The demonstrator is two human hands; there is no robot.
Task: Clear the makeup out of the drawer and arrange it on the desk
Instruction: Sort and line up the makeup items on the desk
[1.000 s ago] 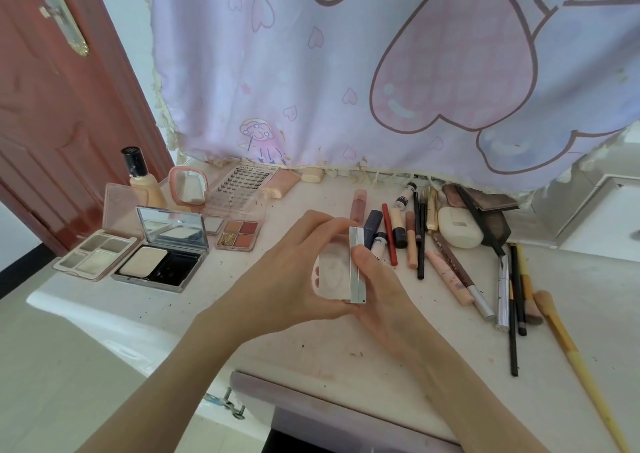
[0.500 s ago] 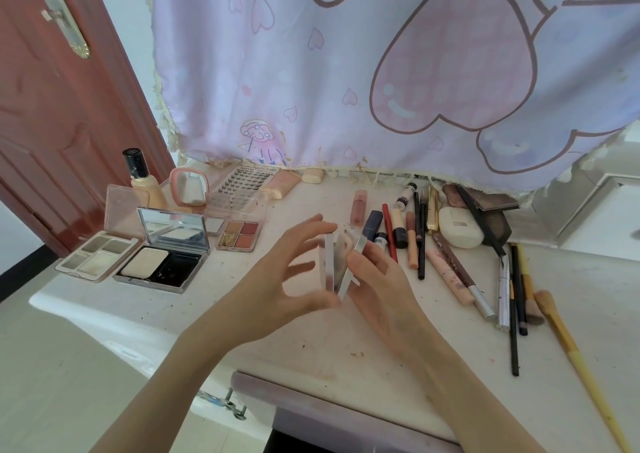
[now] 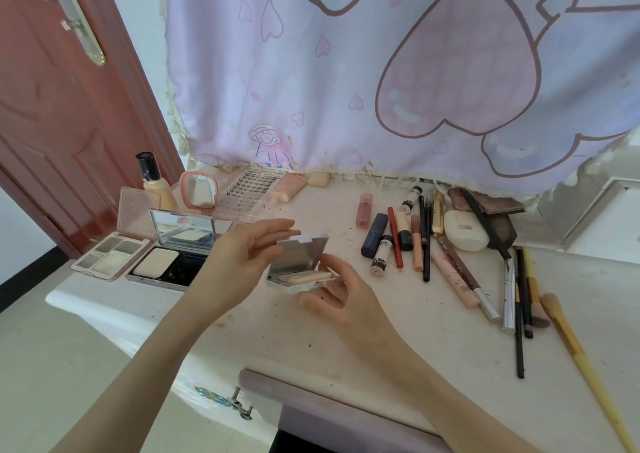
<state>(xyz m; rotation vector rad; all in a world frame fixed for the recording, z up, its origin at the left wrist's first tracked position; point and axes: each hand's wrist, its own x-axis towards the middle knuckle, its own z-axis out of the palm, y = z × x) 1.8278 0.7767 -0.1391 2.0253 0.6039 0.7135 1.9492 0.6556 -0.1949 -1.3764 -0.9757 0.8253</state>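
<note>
Nearest, the drawer front juts out under the desk edge. Just beyond, the right hand cradles the silver compact base on curled fingers above the desk, while the left hand lifts its lid with fingers spread. Best set it open beside the black powder palette, lid upright, matching that row. Farther back lie lipsticks.
</note>
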